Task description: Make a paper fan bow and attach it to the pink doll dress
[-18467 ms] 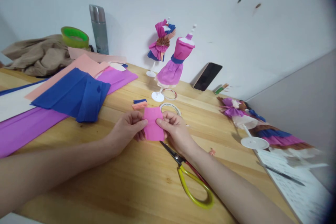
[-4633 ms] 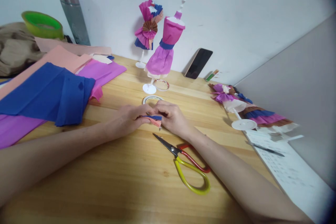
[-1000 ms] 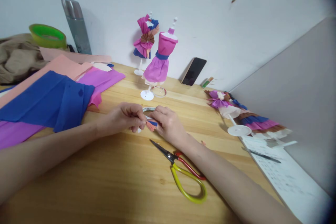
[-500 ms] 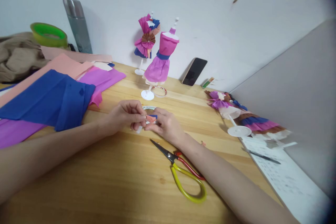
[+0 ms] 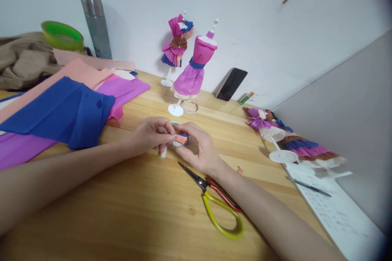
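My left hand (image 5: pixel 154 133) pinches a small folded strip of peach crepe paper (image 5: pixel 181 139) between thumb and fingertips. A bit of blue shows behind the strip. My right hand (image 5: pixel 199 145) curves round the strip's other side, thumb and fingers apart; whether a fingertip touches the paper I cannot tell. Behind and below the hands is a pale ring-shaped thing, mostly hidden, and a narrow whitish strip (image 5: pixel 163 152) sticks out under my left fingers. Scissors (image 5: pixel 200 182) with one red and one yellow handle lie nearly closed by my right wrist.
Blue crepe paper (image 5: pixel 61 110) and other coloured sheets cover the left side. Behind stand a dressed mini mannequin (image 5: pixel 191 75), a second one (image 5: pixel 176 47), a phone (image 5: pixel 232 84), a bottle (image 5: pixel 97 28) and green tape (image 5: pixel 63 36). Another paper dress (image 5: pixel 309 149) lies right, above written paper (image 5: pixel 330 208).
My right thumb and fingers have spread apart from the peach strip, which now shows more. My left hand keeps its pinch. The whole view has shifted slightly.
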